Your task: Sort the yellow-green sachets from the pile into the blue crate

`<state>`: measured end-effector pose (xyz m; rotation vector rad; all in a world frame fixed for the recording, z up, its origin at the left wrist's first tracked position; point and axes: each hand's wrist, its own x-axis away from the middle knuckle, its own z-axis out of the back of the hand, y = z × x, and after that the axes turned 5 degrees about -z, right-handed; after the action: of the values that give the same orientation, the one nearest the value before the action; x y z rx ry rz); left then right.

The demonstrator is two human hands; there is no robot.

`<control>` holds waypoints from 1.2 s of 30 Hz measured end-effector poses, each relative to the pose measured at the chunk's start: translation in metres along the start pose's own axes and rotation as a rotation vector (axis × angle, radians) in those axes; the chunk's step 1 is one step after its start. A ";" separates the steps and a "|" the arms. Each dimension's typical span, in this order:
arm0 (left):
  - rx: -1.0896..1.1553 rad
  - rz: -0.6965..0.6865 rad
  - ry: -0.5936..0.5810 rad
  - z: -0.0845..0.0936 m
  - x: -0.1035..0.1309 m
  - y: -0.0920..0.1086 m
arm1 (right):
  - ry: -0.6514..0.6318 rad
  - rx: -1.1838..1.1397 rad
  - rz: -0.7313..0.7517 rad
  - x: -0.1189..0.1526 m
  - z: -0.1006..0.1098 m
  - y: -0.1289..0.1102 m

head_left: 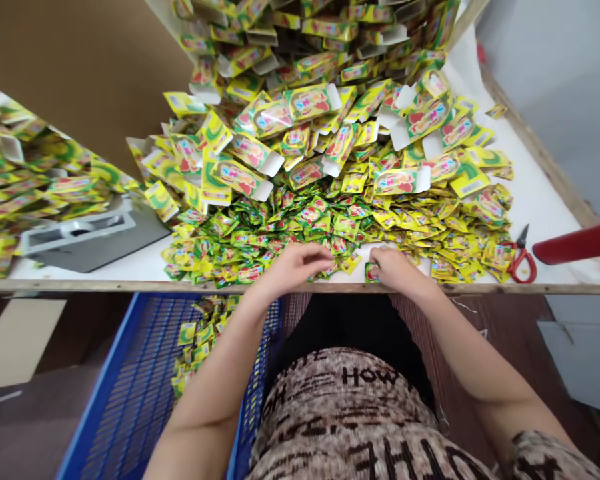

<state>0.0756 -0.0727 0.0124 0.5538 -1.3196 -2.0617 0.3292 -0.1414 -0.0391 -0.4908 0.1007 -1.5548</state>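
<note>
My left hand (300,268) is at the table's front edge, beside a pile of small green sachets (313,215). Its fingers curl in, and whatever is between them is hidden. To its right, my right hand (394,268) is closed with the fingertips on a small green packet (371,272), just above the white tabletop. A yellow sachet (350,263) lies between the hands. On the right spreads a pile of yellow sachets (450,237). Behind both piles, open-ended yellow-green boxes (313,103) are heaped high.
Red-handled scissors (523,263) lie at the right, near a red bar (580,241). A grey metal stand (100,233) sits at the left by a large cardboard sheet (90,73). Below the table edge is a blue crate (125,387) with more packets inside.
</note>
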 end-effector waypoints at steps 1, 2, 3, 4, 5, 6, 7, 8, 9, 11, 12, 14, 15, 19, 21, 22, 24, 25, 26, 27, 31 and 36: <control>-0.034 -0.058 0.050 -0.005 -0.024 0.002 | -0.002 -0.083 -0.020 0.007 -0.001 0.002; -0.078 -0.121 0.107 -0.010 -0.050 0.004 | 0.009 -0.167 -0.031 0.013 -0.003 0.003; -0.137 -0.191 0.169 -0.017 -0.076 0.006 | 0.034 -0.237 -0.039 0.019 -0.004 0.005; -0.213 -0.263 0.224 -0.025 -0.102 0.009 | 0.066 -0.280 -0.043 0.024 -0.006 0.006; -0.299 -0.328 0.265 -0.034 -0.128 0.012 | 0.098 -0.288 -0.046 0.029 -0.007 0.006; -0.389 -0.381 0.289 -0.042 -0.152 0.015 | 0.122 -0.258 -0.046 0.034 -0.009 0.007; -0.478 -0.414 0.296 -0.051 -0.174 0.019 | 0.140 -0.195 -0.051 0.039 -0.010 0.008; -0.561 -0.426 0.287 -0.059 -0.192 0.022 | 0.156 -0.115 -0.065 0.043 -0.010 0.009; -0.631 -0.423 0.271 -0.066 -0.206 0.025 | 0.168 -0.037 -0.083 0.048 -0.010 0.011; -0.731 -0.394 0.253 -0.076 -0.218 0.031 | 0.188 0.042 -0.122 0.055 -0.009 0.016; -0.758 -0.378 0.259 -0.080 -0.215 0.034 | 0.203 0.018 -0.124 0.057 -0.008 0.019; -0.775 -0.344 0.289 -0.083 -0.193 0.037 | 0.301 -0.158 -0.096 0.060 -0.003 0.027; -0.770 -0.321 0.301 -0.085 -0.176 0.037 | 0.409 -0.286 -0.095 0.059 0.001 0.030; -0.679 -0.170 0.256 -0.099 -0.096 0.024 | 0.928 -0.786 -0.190 0.045 0.016 0.030; -0.572 -0.108 0.246 -0.114 -0.067 0.011 | 0.980 -0.881 -0.188 0.034 0.019 0.021; -0.513 -0.087 0.264 -0.121 -0.058 0.004 | 0.959 -0.862 -0.176 0.029 0.018 0.015; -0.417 -0.038 0.348 -0.134 -0.048 -0.006 | 0.879 -0.729 -0.159 0.023 0.015 0.006; -0.388 -0.012 0.397 -0.139 -0.047 -0.009 | 0.837 -0.644 -0.151 0.022 0.014 0.002; -0.368 0.007 0.437 -0.142 -0.047 -0.011 | 0.797 -0.566 -0.140 0.022 0.013 0.000; -0.356 0.016 0.461 -0.144 -0.048 -0.012 | 0.755 -0.501 -0.127 0.022 0.014 -0.001; -0.306 -0.051 0.477 -0.145 -0.049 -0.012 | 0.516 -0.346 -0.010 0.023 0.030 0.003; 0.112 -0.032 0.370 -0.135 -0.050 -0.025 | 0.359 -0.290 0.145 0.018 0.049 -0.001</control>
<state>0.1904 -0.1183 -0.0654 0.9597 -1.2136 -1.8057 0.3469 -0.1478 0.0094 -0.4142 0.6313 -1.4781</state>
